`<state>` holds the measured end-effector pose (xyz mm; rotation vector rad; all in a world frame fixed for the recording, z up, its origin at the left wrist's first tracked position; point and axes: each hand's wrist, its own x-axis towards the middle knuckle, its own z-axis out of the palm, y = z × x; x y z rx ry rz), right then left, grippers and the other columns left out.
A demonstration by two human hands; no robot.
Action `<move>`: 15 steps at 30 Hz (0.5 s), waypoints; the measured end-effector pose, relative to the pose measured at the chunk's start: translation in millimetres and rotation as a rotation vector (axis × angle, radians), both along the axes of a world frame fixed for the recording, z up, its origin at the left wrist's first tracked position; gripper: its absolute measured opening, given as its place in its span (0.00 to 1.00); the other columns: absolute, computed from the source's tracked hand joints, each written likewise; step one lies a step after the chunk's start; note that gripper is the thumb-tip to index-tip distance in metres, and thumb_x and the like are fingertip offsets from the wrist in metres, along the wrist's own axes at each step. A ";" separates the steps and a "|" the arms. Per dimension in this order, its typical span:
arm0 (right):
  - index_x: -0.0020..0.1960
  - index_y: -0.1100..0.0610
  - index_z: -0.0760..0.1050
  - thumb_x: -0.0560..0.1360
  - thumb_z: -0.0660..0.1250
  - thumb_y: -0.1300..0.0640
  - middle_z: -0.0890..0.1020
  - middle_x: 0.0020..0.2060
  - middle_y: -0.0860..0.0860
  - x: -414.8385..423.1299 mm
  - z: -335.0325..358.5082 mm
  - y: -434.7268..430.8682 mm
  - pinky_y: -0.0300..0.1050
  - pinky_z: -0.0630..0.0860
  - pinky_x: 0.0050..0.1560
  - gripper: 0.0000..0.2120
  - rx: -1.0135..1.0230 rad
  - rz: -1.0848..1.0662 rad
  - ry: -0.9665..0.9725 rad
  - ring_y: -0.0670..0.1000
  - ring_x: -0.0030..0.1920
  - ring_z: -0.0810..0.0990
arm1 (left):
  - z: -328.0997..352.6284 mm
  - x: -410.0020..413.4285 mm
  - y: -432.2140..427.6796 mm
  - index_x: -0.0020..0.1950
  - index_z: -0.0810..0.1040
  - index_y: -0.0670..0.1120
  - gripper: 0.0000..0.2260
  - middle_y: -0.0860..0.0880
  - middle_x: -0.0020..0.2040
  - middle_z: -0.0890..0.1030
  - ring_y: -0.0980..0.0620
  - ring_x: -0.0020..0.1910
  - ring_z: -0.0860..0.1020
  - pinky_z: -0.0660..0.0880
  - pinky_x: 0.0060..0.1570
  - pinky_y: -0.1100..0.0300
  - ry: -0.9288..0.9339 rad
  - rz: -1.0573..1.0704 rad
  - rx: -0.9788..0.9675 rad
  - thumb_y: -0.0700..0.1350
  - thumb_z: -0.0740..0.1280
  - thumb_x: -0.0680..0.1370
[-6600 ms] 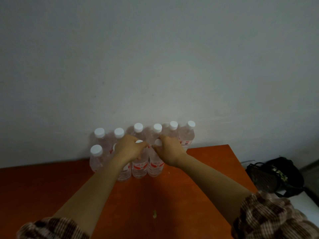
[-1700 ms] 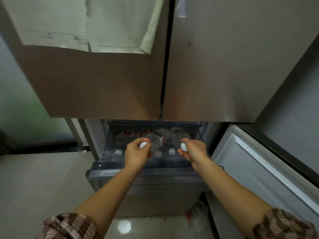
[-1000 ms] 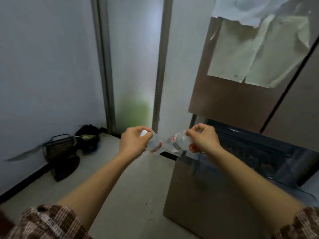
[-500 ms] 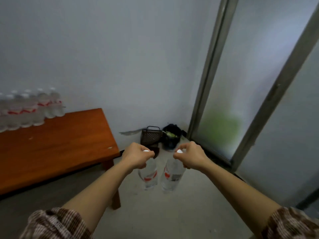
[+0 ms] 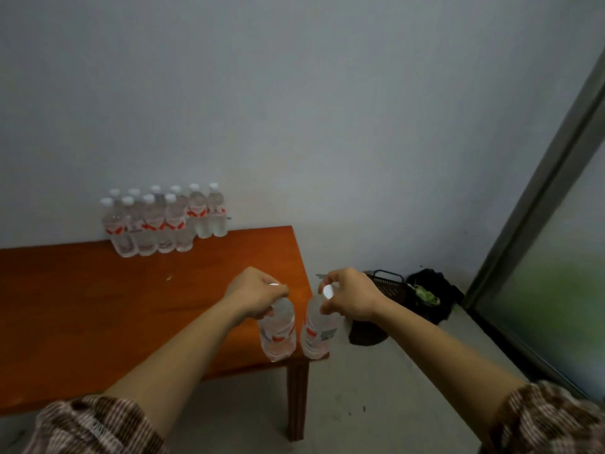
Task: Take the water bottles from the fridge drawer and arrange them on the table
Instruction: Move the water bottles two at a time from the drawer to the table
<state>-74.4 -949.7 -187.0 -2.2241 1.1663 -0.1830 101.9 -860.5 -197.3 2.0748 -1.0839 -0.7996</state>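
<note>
My left hand (image 5: 254, 294) grips a clear water bottle (image 5: 278, 332) by its white-capped neck. The bottle hangs upright over the near right corner of the orange wooden table (image 5: 98, 306). My right hand (image 5: 352, 298) holds a second water bottle (image 5: 316, 330) the same way, just past the table's right edge. Several bottles with white caps and red labels (image 5: 163, 221) stand in two rows at the back of the table against the wall.
A grey wall runs behind the table. On the floor to the right lie a black wire basket (image 5: 388, 283) and a dark bag (image 5: 432, 298). A frosted glass door in a metal frame (image 5: 537, 204) stands at far right. The table leg (image 5: 297, 398) is below my hands.
I have turned from the fridge to the table. Both hands carried the bottles leftward, from above the floor to the table's near right corner.
</note>
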 end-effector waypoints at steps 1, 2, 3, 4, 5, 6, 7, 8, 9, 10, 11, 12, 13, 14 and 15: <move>0.52 0.56 0.80 0.67 0.77 0.57 0.83 0.46 0.54 17.5 0.7 -8.9 0.45 0.79 0.42 0.15 -0.020 0.021 0.015 0.53 0.44 0.82 | 1.7 14.9 -7.4 0.44 0.85 0.39 0.11 0.44 0.32 0.81 0.51 0.28 0.78 0.70 0.28 0.62 0.001 0.019 -0.011 0.47 0.71 0.73; 0.54 0.57 0.79 0.67 0.77 0.57 0.83 0.48 0.54 34.3 1.2 -17.2 0.47 0.80 0.44 0.17 -0.041 0.041 0.025 0.54 0.47 0.82 | 3.2 29.7 -14.9 0.44 0.85 0.39 0.11 0.44 0.31 0.81 0.50 0.28 0.79 0.70 0.28 0.62 0.000 0.030 -0.020 0.47 0.71 0.73; 0.56 0.58 0.79 0.68 0.76 0.56 0.83 0.50 0.55 50.7 0.7 -25.6 0.49 0.80 0.47 0.17 -0.060 0.057 0.028 0.55 0.49 0.82 | 4.8 44.1 -22.3 0.44 0.85 0.40 0.10 0.44 0.31 0.81 0.50 0.28 0.79 0.70 0.28 0.62 -0.006 0.033 -0.031 0.47 0.71 0.73; 0.57 0.58 0.78 0.69 0.76 0.55 0.83 0.52 0.55 66.4 -0.4 -34.2 0.50 0.80 0.50 0.18 -0.080 0.067 0.021 0.55 0.50 0.81 | 5.5 59.0 -30.1 0.43 0.85 0.41 0.10 0.43 0.31 0.81 0.49 0.29 0.79 0.71 0.29 0.61 -0.014 0.033 -0.039 0.47 0.71 0.73; 0.58 0.58 0.78 0.69 0.76 0.54 0.82 0.54 0.55 81.9 -1.8 -42.8 0.50 0.80 0.52 0.19 -0.097 0.073 0.007 0.55 0.52 0.81 | 6.1 73.9 -37.7 0.42 0.85 0.42 0.10 0.42 0.33 0.83 0.49 0.30 0.79 0.72 0.30 0.60 -0.023 0.036 -0.044 0.48 0.71 0.74; 0.59 0.58 0.78 0.69 0.76 0.53 0.82 0.55 0.54 97.2 -3.6 -51.0 0.50 0.79 0.53 0.20 -0.109 0.074 -0.009 0.54 0.53 0.81 | 6.4 88.8 -45.3 0.42 0.86 0.42 0.10 0.40 0.35 0.84 0.48 0.30 0.79 0.72 0.31 0.59 -0.031 0.037 -0.044 0.48 0.71 0.74; 0.59 0.57 0.78 0.69 0.75 0.53 0.82 0.55 0.54 112.4 -5.5 -58.4 0.49 0.80 0.53 0.20 -0.113 0.072 -0.023 0.54 0.54 0.81 | 6.3 103.8 -52.4 0.42 0.86 0.43 0.10 0.39 0.36 0.84 0.48 0.30 0.79 0.72 0.31 0.60 -0.035 0.034 -0.042 0.48 0.71 0.74; 0.58 0.57 0.78 0.70 0.75 0.53 0.82 0.54 0.53 128.2 -7.8 -65.8 0.49 0.80 0.52 0.19 -0.110 0.070 -0.031 0.53 0.52 0.81 | 5.3 119.3 -60.0 0.41 0.86 0.43 0.08 0.39 0.36 0.84 0.49 0.30 0.78 0.72 0.29 0.61 -0.039 0.024 -0.038 0.48 0.72 0.73; 0.55 0.57 0.79 0.70 0.75 0.53 0.83 0.51 0.53 143.8 -10.0 -72.1 0.48 0.81 0.49 0.17 -0.109 0.073 -0.032 0.52 0.49 0.81 | 4.3 134.7 -67.4 0.40 0.85 0.44 0.06 0.41 0.34 0.83 0.50 0.29 0.78 0.71 0.27 0.62 -0.050 0.004 -0.031 0.47 0.73 0.72; 0.53 0.57 0.79 0.70 0.75 0.54 0.83 0.48 0.53 159.3 -12.2 -78.4 0.47 0.81 0.46 0.14 -0.115 0.083 -0.023 0.52 0.47 0.81 | 2.2 150.3 -75.0 0.38 0.84 0.45 0.04 0.43 0.32 0.82 0.50 0.29 0.79 0.71 0.26 0.63 -0.065 -0.022 -0.021 0.45 0.74 0.70; 0.51 0.57 0.79 0.70 0.75 0.54 0.82 0.46 0.53 175.3 -14.9 -84.6 0.46 0.80 0.44 0.13 -0.130 0.094 -0.007 0.51 0.45 0.81 | -0.4 166.3 -82.6 0.36 0.84 0.46 0.03 0.45 0.31 0.82 0.51 0.28 0.79 0.71 0.25 0.63 -0.082 -0.053 -0.009 0.43 0.75 0.69; 0.50 0.57 0.78 0.70 0.75 0.53 0.82 0.46 0.52 191.3 -17.7 -91.0 0.45 0.80 0.42 0.13 -0.147 0.101 0.012 0.51 0.44 0.80 | -3.3 182.7 -90.2 0.37 0.84 0.45 0.02 0.44 0.32 0.83 0.51 0.28 0.80 0.73 0.25 0.63 -0.099 -0.086 0.001 0.42 0.75 0.68; 0.51 0.57 0.78 0.70 0.75 0.52 0.82 0.46 0.52 207.1 -20.7 -97.6 0.45 0.79 0.42 0.14 -0.160 0.103 0.026 0.51 0.44 0.80 | -5.8 198.8 -97.5 0.39 0.84 0.44 0.02 0.43 0.34 0.84 0.50 0.29 0.80 0.74 0.26 0.62 -0.114 -0.119 0.012 0.41 0.75 0.68; 0.53 0.57 0.78 0.70 0.74 0.51 0.82 0.47 0.52 223.0 -23.6 -105.3 0.44 0.79 0.42 0.15 -0.167 0.100 0.036 0.51 0.44 0.80 | -8.6 215.8 -105.6 0.41 0.84 0.43 0.03 0.41 0.36 0.84 0.50 0.29 0.80 0.76 0.27 0.61 -0.128 -0.153 0.019 0.41 0.75 0.69; 0.55 0.57 0.78 0.71 0.74 0.51 0.82 0.49 0.53 239.0 -25.7 -113.3 0.43 0.79 0.43 0.16 -0.169 0.097 0.044 0.51 0.46 0.81 | -10.6 232.8 -113.7 0.43 0.84 0.42 0.04 0.41 0.36 0.84 0.51 0.29 0.80 0.77 0.28 0.61 -0.146 -0.191 0.021 0.41 0.74 0.70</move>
